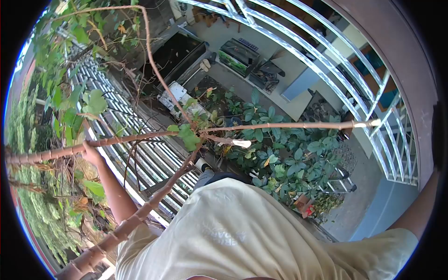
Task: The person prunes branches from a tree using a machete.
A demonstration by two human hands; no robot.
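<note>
On the left of the view, my left hand (92, 154) is closed around a brown, ridged branch (121, 140). This branch meets others near the middle, where green lobed leaves (189, 136) grow. One limb (289, 125) runs to the right and ends in a pale cut tip, near the white metal bars. A short stub (240, 143) below it also shows a fresh white cut. A thick stem (154, 200) slopes down to the lower left in front of my left arm. My right forearm (422, 205) reaches up at the right edge; its hand is out of sight.
White railing bars (154, 158) run below my left arm. A curved white metal grille (322, 56) spans the upper right. Down below are leafy shrubs (284, 149), a glass tank (238, 58), a dark basin (175, 53) and a ladder (343, 184).
</note>
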